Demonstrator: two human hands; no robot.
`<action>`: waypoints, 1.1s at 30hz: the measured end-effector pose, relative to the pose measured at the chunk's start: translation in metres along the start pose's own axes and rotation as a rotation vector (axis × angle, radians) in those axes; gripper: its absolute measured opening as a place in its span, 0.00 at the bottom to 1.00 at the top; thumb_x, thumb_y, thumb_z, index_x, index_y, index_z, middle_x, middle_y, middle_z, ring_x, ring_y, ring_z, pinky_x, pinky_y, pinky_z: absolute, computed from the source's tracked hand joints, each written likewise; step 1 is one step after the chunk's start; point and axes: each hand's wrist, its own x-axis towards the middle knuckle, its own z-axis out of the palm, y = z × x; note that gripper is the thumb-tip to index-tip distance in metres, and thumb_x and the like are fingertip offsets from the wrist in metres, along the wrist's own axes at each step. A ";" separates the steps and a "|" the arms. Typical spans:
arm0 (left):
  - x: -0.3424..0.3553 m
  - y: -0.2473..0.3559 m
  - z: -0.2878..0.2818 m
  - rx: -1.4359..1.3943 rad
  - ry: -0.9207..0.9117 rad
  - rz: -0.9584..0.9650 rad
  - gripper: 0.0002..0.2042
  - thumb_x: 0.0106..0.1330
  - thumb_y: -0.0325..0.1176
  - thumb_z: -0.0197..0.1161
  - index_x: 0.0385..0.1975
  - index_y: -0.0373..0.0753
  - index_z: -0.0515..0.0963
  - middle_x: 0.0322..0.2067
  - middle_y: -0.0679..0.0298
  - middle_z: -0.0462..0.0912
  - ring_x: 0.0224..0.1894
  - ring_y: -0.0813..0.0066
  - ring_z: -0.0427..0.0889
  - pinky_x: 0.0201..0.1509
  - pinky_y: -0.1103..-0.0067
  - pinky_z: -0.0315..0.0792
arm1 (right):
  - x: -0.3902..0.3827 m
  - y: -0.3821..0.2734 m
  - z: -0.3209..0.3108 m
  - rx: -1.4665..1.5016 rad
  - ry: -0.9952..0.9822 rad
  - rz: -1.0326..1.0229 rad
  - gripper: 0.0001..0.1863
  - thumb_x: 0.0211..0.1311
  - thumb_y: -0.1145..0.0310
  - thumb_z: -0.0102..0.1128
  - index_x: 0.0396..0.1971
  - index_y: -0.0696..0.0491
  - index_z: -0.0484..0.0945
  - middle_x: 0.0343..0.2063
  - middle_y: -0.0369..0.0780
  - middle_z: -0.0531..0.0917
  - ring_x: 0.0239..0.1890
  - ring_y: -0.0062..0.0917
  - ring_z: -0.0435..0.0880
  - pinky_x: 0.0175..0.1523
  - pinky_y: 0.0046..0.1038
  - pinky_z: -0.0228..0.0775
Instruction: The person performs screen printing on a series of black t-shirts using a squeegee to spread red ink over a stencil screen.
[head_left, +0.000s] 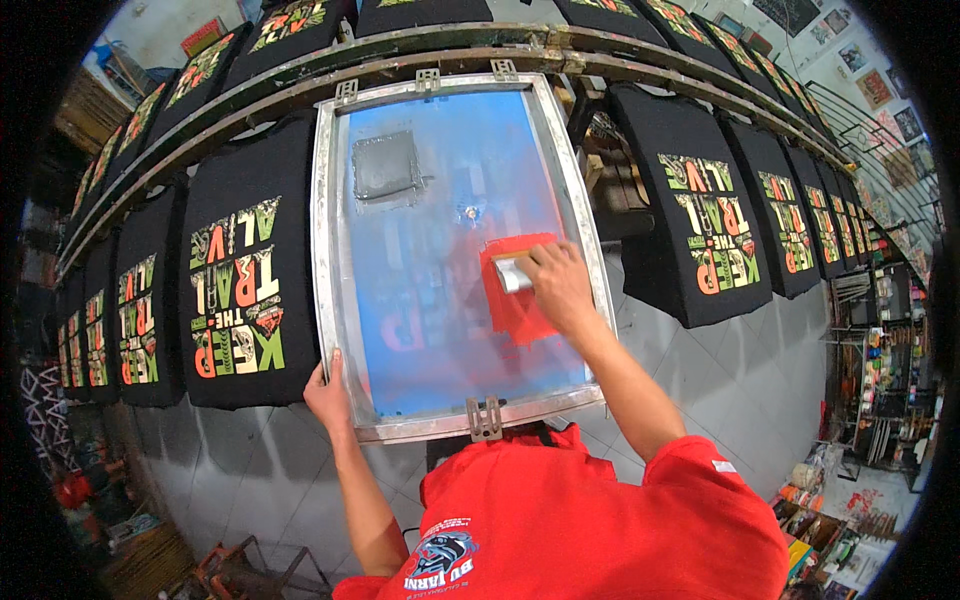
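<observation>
In front of me lies a silk-screen frame (pixel 322 230) with a silver metal border and a blue mesh (pixel 430 270). My right hand (pixel 560 285) is closed round a small squeegee (pixel 514 274), which rests on the mesh over a patch of red ink (pixel 528 322) at the right. With my left hand (pixel 328 392) I grip the frame's left side near its lower corner; some of those fingers are hidden. A square grey patch (pixel 386 166) covers the mesh at the upper left. Red lettering shows faintly through the mesh.
Black printed shirts hang in rows, one shirt (pixel 235 280) close at the left and another (pixel 690 220) at the right. Metal clips (pixel 428 80) sit at the frame's far edge along a long rail (pixel 270 90). Crowded shelves (pixel 890 350) stand at the far right.
</observation>
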 end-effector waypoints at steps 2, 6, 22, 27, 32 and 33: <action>-0.003 0.008 0.002 -0.009 -0.016 0.016 0.20 0.67 0.40 0.68 0.46 0.26 0.83 0.36 0.58 0.88 0.37 0.79 0.81 0.44 0.78 0.75 | -0.029 -0.005 0.013 0.011 0.037 0.019 0.14 0.53 0.73 0.57 0.41 0.50 0.83 0.40 0.39 0.82 0.50 0.31 0.79 0.60 0.39 0.65; -0.004 -0.001 -0.002 -0.023 -0.019 0.026 0.20 0.67 0.40 0.68 0.46 0.26 0.82 0.36 0.57 0.88 0.37 0.78 0.82 0.44 0.78 0.75 | -0.088 -0.039 0.009 -0.018 0.048 0.036 0.17 0.53 0.73 0.57 0.44 0.49 0.83 0.43 0.37 0.83 0.52 0.30 0.80 0.62 0.39 0.64; -0.002 -0.003 0.003 -0.076 -0.019 0.028 0.19 0.67 0.40 0.68 0.47 0.27 0.82 0.36 0.58 0.88 0.37 0.78 0.82 0.44 0.78 0.75 | 0.033 0.020 0.003 -0.027 -0.105 0.042 0.12 0.53 0.75 0.55 0.35 0.47 0.84 0.33 0.37 0.84 0.42 0.31 0.83 0.52 0.37 0.67; -0.005 0.006 0.002 -0.038 -0.031 -0.014 0.19 0.67 0.39 0.67 0.48 0.27 0.82 0.36 0.58 0.88 0.37 0.79 0.82 0.44 0.78 0.75 | -0.024 -0.002 0.005 0.044 -0.037 0.036 0.12 0.50 0.75 0.57 0.35 0.48 0.83 0.33 0.37 0.82 0.44 0.31 0.81 0.50 0.36 0.67; -0.008 0.012 0.000 -0.062 -0.031 -0.025 0.20 0.67 0.41 0.67 0.48 0.27 0.82 0.37 0.57 0.88 0.38 0.77 0.82 0.46 0.78 0.75 | -0.065 -0.024 -0.021 0.083 -0.055 0.036 0.15 0.43 0.78 0.61 0.35 0.50 0.83 0.34 0.36 0.83 0.44 0.31 0.80 0.51 0.35 0.69; -0.008 0.012 -0.001 -0.054 -0.029 -0.012 0.20 0.67 0.40 0.67 0.47 0.28 0.83 0.36 0.58 0.88 0.37 0.78 0.81 0.45 0.78 0.75 | -0.061 -0.021 -0.027 0.099 -0.084 0.022 0.16 0.42 0.77 0.63 0.36 0.49 0.84 0.34 0.36 0.83 0.43 0.31 0.81 0.55 0.36 0.68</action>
